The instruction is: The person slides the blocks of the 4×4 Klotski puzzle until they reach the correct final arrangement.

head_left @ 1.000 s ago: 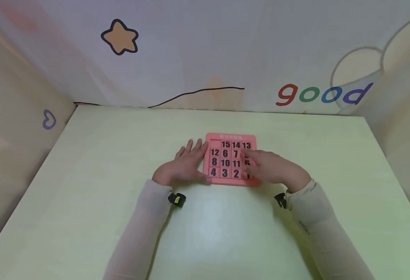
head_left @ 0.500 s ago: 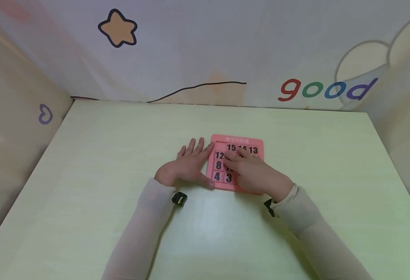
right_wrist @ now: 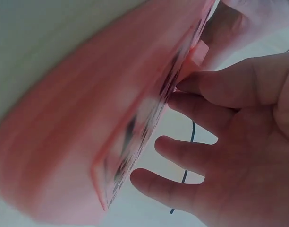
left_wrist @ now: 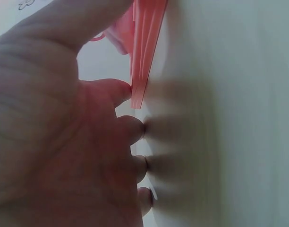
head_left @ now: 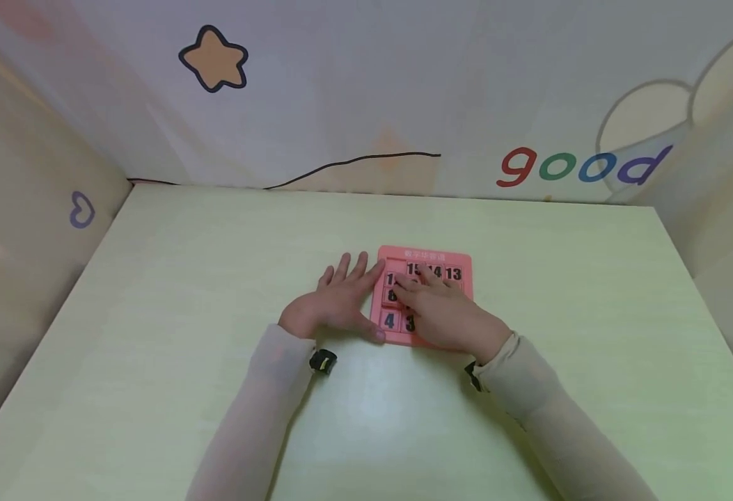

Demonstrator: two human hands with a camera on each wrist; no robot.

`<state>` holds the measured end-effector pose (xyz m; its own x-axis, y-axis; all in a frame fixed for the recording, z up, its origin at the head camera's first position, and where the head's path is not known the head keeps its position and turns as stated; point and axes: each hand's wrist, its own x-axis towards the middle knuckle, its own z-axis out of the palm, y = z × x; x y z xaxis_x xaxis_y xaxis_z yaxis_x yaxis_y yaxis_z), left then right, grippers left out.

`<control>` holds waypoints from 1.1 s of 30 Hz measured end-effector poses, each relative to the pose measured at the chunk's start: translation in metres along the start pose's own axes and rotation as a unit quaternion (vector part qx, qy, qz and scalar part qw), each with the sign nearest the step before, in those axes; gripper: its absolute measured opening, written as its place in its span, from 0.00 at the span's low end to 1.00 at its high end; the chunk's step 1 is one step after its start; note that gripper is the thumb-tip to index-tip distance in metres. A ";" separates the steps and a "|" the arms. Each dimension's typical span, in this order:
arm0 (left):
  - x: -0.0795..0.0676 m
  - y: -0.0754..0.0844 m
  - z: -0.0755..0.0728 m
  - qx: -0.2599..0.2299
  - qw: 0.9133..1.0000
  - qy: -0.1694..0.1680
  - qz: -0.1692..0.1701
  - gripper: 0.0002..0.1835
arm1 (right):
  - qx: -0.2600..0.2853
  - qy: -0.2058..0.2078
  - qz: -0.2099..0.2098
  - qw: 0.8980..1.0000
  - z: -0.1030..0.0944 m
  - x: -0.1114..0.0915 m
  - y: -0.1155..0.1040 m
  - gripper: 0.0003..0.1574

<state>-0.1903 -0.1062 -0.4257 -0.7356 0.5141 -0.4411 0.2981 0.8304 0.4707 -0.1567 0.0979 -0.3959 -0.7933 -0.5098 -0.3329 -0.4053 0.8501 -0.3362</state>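
Observation:
A pink number slide puzzle (head_left: 425,255) lies on the table, with black-numbered tiles and a vacant slot at its upper left. My left hand (head_left: 340,300) has its fingers spread, with thumb and index fingertips against the puzzle's left edge; in the left wrist view the other fingertips reach the tabletop. My right hand (head_left: 450,313) reaches across the puzzle and covers many tiles. Its thumb and index finger pinch the number 8 tile (head_left: 391,297), which is raised above its neighbours; a pink block (right_wrist: 197,54) juts up by the thumb in the right wrist view. The other right fingers extend loosely.
The pale green table (head_left: 216,257) is bounded by a back wall (head_left: 341,83) with a star and the word "good", and by side walls. Black wrist straps (head_left: 324,362) show below the sleeves.
My right hand has moved left from the puzzle's right side across the tiles, and the number 8 tile has risen. The puzzle shifted slightly right; the left hand stays at its edge.

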 end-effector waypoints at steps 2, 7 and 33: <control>0.000 0.000 0.000 0.001 1.000 0.001 0.000 0.69 | 0.001 0.006 0.004 1.000 -0.001 0.003 0.001 0.31; 0.000 0.000 0.000 -0.002 1.000 0.001 0.004 0.69 | 0.012 0.013 0.029 0.999 -0.005 0.017 0.003 0.31; 0.000 0.000 0.003 0.001 1.000 0.017 -0.002 0.70 | -0.053 -0.002 -0.044 0.998 -0.003 -0.011 -0.016 0.22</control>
<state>-0.1884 -0.1056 -0.4278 -0.7577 0.5024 -0.4165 0.2953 0.8331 0.4677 -0.1425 0.0909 -0.3845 -0.7508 -0.5839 -0.3088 -0.5194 0.8107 -0.2699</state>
